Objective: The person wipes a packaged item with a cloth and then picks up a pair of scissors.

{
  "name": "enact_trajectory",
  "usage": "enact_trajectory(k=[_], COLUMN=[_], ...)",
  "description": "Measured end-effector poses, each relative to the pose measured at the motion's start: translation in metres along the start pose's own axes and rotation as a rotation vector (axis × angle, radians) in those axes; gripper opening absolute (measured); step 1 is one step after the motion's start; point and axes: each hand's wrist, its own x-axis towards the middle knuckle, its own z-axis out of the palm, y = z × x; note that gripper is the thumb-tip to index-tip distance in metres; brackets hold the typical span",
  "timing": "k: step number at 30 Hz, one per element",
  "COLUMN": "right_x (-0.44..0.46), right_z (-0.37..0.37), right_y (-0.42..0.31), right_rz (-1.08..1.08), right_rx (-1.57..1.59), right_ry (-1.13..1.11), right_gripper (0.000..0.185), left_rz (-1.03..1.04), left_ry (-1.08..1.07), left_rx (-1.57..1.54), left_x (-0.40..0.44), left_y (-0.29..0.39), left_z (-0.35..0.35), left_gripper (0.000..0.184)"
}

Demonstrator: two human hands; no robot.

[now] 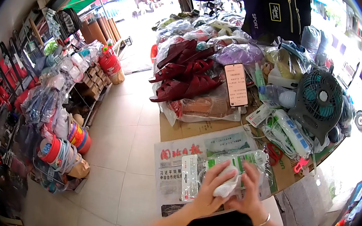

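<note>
My left hand (213,187) is curled around a white crumpled bundle (227,185), perhaps cloth or tissue. Just to its right, my right hand (250,191) has its fingers bent but apart, with the thumb low near the bundle; its fingertips lie over a clear plastic package with green print (253,157). Beneath both hands, that package rests on a spread newspaper (171,167) with red headline characters. A white hang card (189,178) lies left of my left hand. What is under my palms is hidden.
Dark red sandals (188,87), a propped phone (235,85) and bagged goods fill the table's far side. At the right are a fan (321,99), a plastic bottle (280,96), red scissors (273,154) and white packages (291,133). Stocked shelves (60,82) line the left, beyond the tiled floor.
</note>
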Motion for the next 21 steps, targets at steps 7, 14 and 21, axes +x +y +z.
enact_trajectory(k=[7, 14, 21], right_x=[0.020, 0.059, 0.062], right_z=[-0.020, 0.000, 0.035], right_y=[0.011, 0.005, -0.010], right_rz=[-0.050, 0.080, -0.026], right_rx=[0.081, -0.519, -0.320], right_ry=[-0.052, -0.395, -0.454], right_gripper=[0.065, 0.055, 0.045], left_rz=[-0.073, -0.309, -0.303], left_ry=[-0.252, -0.215, -0.283], left_rx=[0.046, 0.651, 0.714], left_x=[-0.008, -0.041, -0.039], left_y=[-0.021, -0.043, -0.041], left_z=[-0.030, -0.036, -0.040], left_gripper=[0.087, 0.097, 0.102])
